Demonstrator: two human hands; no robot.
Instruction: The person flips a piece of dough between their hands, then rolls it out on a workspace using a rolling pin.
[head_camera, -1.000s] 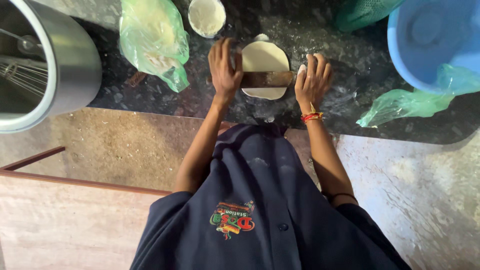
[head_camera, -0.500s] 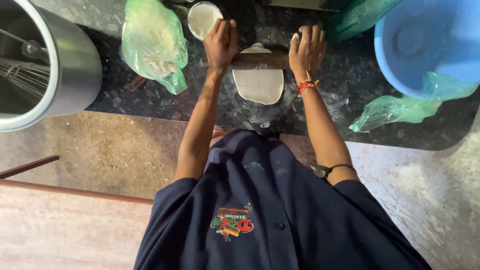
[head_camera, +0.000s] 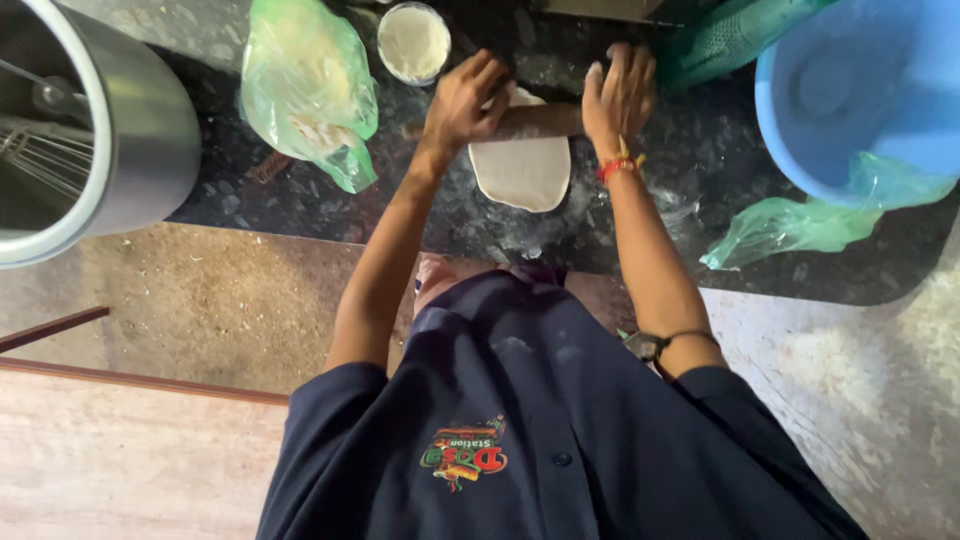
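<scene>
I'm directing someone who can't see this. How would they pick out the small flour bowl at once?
Start at the dark stone counter. Between the green plastic bag and the left hand on the rolling pin sits the flour bowl, at the far edge. It is the only small round dish of white powder; the dough disc is flat.

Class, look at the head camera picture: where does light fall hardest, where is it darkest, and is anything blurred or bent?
Head view: bright light on the pale floor at lower right; the dark counter stays dim, the shirt darkest; left hand and right hand on the rolling pin slightly soft; steel vessel curves at the edge.
</scene>
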